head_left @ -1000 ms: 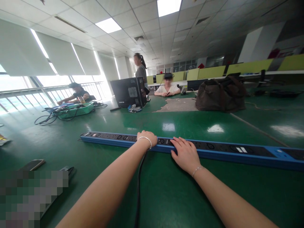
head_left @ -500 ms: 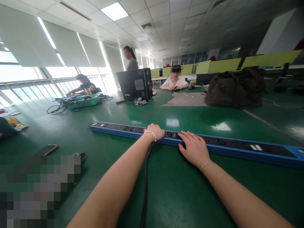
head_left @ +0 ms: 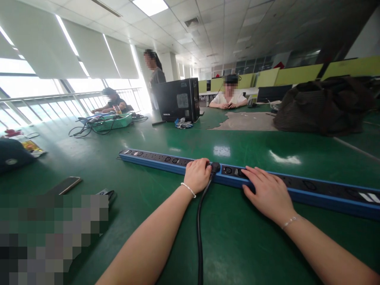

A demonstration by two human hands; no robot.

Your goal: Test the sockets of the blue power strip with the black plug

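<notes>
A blue casing with a black socket face is seen on the power strip (head_left: 297,189). A black plug (head_left: 215,167) and black cable (head_left: 199,221) are seen on the glossy green worktop (head_left: 231,245).

Left hand (head_left: 197,174) grips plug (head_left: 215,167); right hand (head_left: 268,194) presses power strip (head_left: 311,190).

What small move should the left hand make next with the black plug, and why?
Probably press the black plug down into the long blue power strip: the left hand grips it at a socket, and the right hand lies flat on the strip, steadying it.
</notes>
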